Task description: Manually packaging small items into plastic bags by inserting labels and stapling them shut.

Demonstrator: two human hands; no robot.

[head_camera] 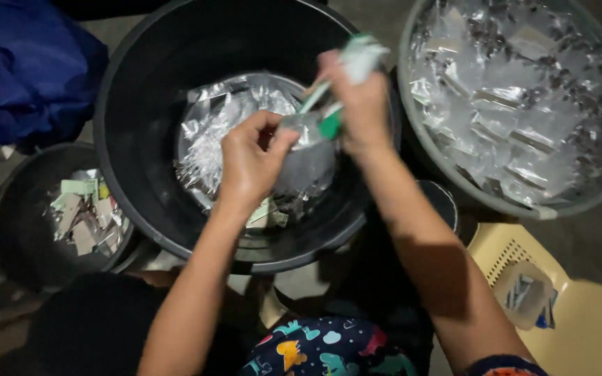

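My left hand (251, 159) pinches the edge of a clear plastic packet (306, 160) over a big black bucket (134, 118). My right hand (360, 104) grips the top of the same packet, with a green and white card (357, 59) sticking up from its fingers. Crumpled clear wrappers (221, 125) lie at the bottom of the bucket, below both hands.
A grey tub (597, 188) at the upper right is full of clear packets. A smaller black bucket (15, 209) at the left holds paper cards. A yellow plastic stool (593, 320) with a small clear container (524, 292) stands at the lower right. Blue cloth (22, 69) lies at the upper left.
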